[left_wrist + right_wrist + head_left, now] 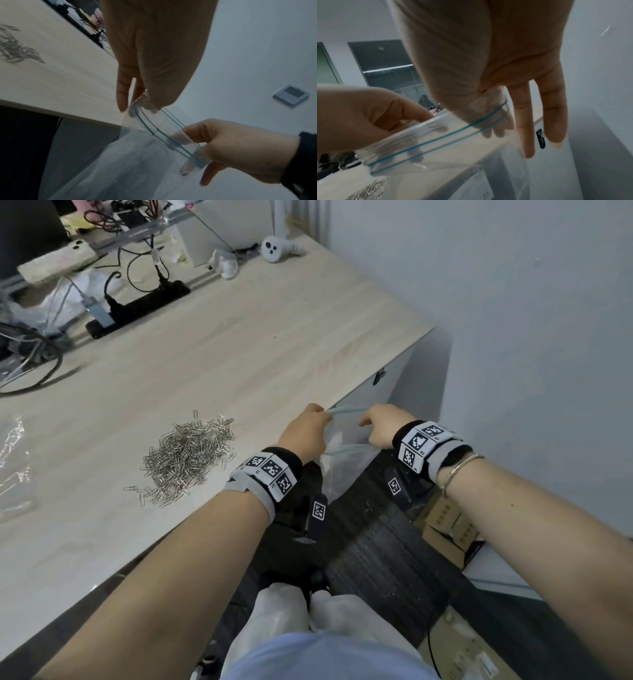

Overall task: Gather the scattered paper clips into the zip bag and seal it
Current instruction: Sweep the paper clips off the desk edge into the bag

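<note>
A heap of silver paper clips [190, 457] lies on the light wooden table [239, 354], left of my hands; it shows blurred in the wrist views as paper clips [15, 46] and paper clips [368, 192]. The clear zip bag [346, 440] with teal zip lines hangs just off the table's near right edge. My left hand [320, 414] pinches the left end of its rim and my right hand [368, 419] pinches the right end. The two hold the mouth spread apart. The wrist views show the zip bag [137, 162] and zip bag [436, 142] with both rim ends pinched.
A second crumpled clear plastic sheet [13, 467] lies at the table's left edge. A black power strip [137, 306], cables [30, 354] and a white controller [274, 249] sit at the back. Cardboard boxes [448, 525] stand on the floor below right, beside the wall.
</note>
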A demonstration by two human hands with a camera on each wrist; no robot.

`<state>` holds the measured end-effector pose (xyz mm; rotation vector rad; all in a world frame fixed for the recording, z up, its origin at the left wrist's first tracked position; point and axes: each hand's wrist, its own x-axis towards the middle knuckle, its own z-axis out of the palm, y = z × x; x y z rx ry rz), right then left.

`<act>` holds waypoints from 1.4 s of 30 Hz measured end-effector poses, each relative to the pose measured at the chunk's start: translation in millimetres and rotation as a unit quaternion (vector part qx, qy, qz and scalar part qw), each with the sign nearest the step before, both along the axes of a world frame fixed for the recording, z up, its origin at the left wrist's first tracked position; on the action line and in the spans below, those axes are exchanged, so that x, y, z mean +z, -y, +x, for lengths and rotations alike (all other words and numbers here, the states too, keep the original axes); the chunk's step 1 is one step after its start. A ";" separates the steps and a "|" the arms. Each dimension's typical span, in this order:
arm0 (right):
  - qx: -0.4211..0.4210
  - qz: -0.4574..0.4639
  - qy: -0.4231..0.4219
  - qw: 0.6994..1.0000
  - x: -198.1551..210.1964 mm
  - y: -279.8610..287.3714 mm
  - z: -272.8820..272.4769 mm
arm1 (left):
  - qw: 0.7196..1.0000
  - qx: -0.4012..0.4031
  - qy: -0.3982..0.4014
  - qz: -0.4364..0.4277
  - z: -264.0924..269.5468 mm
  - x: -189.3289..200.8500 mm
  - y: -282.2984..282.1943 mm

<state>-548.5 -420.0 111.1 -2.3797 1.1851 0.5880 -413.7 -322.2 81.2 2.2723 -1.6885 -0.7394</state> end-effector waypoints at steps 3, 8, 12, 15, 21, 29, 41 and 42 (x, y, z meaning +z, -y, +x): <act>0.044 -0.001 -0.006 0.999 -13.8 -7.1 3.6 | 0.999 0.018 0.028 0.026 1.0 -10.7 -10.4; 0.072 0.051 0.014 0.996 -35.2 -14.9 12.0 | 0.999 -0.005 0.035 0.014 10.6 -34.3 -30.0; 0.112 0.086 0.023 0.990 -45.0 -22.1 25.7 | 0.999 0.029 0.014 -0.012 19.8 -39.4 -48.0; 0.125 0.103 0.019 0.987 -55.1 -25.2 33.9 | 0.999 0.032 0.001 -0.027 22.2 -40.4 -62.2; 0.188 0.131 0.050 0.972 -65.7 -43.2 53.6 | 0.993 0.106 0.006 0.044 40.5 -59.0 -96.8; 0.344 0.129 0.024 0.930 -79.9 -75.8 102.2 | 0.977 0.205 -0.041 0.041 63.6 -77.2 -152.6; 0.193 0.095 0.331 0.919 -104.7 -94.1 166.8 | 0.951 0.299 -0.077 -0.003 75.1 -96.6 -190.4; 0.190 0.092 0.323 0.923 -108.5 -90.2 172.8 | 0.951 0.300 -0.078 0.003 73.7 -99.0 -190.8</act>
